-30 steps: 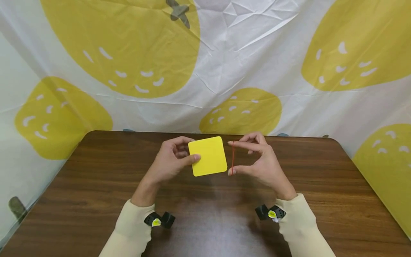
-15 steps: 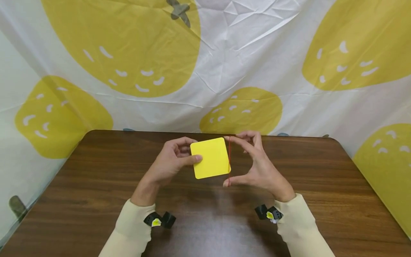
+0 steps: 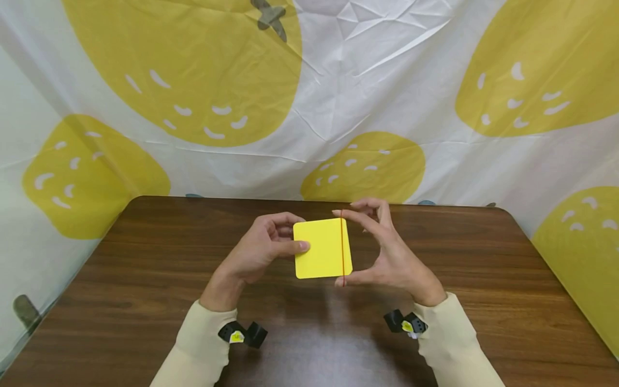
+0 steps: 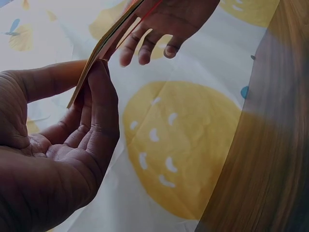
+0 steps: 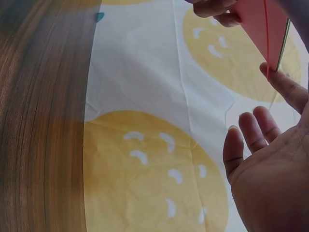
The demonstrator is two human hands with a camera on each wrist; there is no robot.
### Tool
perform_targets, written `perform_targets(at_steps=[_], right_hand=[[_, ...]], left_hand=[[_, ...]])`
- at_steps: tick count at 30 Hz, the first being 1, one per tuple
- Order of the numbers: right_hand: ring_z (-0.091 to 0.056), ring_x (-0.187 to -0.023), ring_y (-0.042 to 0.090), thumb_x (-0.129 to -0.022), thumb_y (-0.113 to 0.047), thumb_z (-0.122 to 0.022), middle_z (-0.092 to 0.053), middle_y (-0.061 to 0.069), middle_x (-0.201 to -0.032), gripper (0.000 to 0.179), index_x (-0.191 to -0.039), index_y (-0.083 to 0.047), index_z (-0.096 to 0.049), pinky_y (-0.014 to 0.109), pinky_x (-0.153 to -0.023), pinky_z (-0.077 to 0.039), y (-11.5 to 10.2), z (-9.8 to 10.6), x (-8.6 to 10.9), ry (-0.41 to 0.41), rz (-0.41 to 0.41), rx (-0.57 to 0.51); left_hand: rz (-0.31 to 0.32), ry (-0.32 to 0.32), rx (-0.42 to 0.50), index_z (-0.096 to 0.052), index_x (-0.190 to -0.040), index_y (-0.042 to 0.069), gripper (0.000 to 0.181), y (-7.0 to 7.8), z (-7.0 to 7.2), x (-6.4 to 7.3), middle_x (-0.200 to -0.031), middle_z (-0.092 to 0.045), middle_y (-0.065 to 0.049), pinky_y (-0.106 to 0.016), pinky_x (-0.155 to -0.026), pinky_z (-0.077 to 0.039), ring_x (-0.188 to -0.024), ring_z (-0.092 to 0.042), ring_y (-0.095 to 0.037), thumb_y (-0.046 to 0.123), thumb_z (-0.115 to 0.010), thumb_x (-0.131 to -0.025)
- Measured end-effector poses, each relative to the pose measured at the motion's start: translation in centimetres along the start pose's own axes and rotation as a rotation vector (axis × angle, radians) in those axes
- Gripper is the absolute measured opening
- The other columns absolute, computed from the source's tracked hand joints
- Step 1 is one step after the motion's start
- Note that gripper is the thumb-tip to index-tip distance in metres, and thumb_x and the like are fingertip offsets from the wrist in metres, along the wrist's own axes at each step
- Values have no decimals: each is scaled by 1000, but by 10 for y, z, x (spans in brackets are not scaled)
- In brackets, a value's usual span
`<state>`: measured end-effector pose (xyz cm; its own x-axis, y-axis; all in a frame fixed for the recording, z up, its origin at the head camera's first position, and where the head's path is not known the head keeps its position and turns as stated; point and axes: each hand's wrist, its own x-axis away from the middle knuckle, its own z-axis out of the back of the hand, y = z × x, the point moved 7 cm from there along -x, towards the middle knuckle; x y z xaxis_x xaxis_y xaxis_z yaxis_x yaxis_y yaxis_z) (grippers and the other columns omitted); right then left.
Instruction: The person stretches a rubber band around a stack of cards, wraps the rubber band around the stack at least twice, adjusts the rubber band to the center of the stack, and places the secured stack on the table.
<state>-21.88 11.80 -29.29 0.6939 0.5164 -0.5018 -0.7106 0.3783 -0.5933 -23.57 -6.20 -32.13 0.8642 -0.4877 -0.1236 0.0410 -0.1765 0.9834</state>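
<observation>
My left hand (image 3: 258, 247) pinches the left side of a thin stack of square cards (image 3: 319, 250), thumb in front and fingers behind. The front card is yellow; in the right wrist view the back card (image 5: 256, 24) shows pink. A red rubber band (image 3: 343, 247) is stretched between the spread thumb and index finger of my right hand (image 3: 394, 255). It crosses the yellow face near the right edge, and a red strand (image 5: 266, 34) also runs across the pink back. The right hand's other fingers (image 5: 246, 130) are free of the cards.
Below the hands lies a dark wooden table (image 3: 121, 301). Behind it hangs a white cloth (image 3: 217, 172) with large yellow fruit prints. Each sleeve carries a small black wrist camera (image 3: 242, 333).
The right hand has spread its thumb and index finger wider and moved slightly left, bringing the rubber band from beside the cards onto them. The left hand has shifted the stack slightly right and down, levelling it.
</observation>
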Motion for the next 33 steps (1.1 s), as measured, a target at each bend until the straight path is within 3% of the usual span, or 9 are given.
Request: perform_targets(at_steps=[10,16,21,30,33], right_hand=[[-28,-120,18,-50,-39,-92,-25,-1,-133,93,-132,-22,-51,42,-94,-35,3,-2,1,-1,-15,-4],[-30,-119,24,-49,-17,-93,-28,15,-130,88,-125,-7,-52,42,-85,-35,-21,2,-3,-12,-11,-45],[-28,-121,24,-50,-12,-92,-28,19,-128,85,-124,-6,-51,41,-83,-34,-28,3,-5,-26,-25,-70],[-27,-124,15,-54,-41,-89,-27,-1,-132,88,-130,-27,-48,37,-84,-36,2,-6,0,-44,-43,-26],[-29,-123,17,-54,-40,-90,-27,-1,-131,90,-132,-22,-47,38,-83,-36,-2,-5,0,-50,-33,-17]], left_hand=[[-10,-6,14,-54,-109,-12,30,1,-1,1,-94,-65,-17,-41,-72,-55,-78,-66,-25,-9,-63,-80],[-9,-2,3,-54,-109,-12,30,3,-2,2,-94,-65,-17,-41,-73,-55,-78,-65,-24,-10,-62,-80],[-5,3,-16,-54,-109,-12,30,4,-1,2,-95,-64,-19,-43,-74,-54,-79,-65,-25,-10,-63,-80],[-13,-18,-36,-56,-109,-10,29,6,-2,4,-96,-65,-21,-41,-73,-55,-78,-66,-27,-7,-64,-82],[-25,-22,-41,-56,-109,-10,29,8,-3,4,-95,-65,-21,-42,-72,-55,-77,-66,-27,-7,-64,-82]])
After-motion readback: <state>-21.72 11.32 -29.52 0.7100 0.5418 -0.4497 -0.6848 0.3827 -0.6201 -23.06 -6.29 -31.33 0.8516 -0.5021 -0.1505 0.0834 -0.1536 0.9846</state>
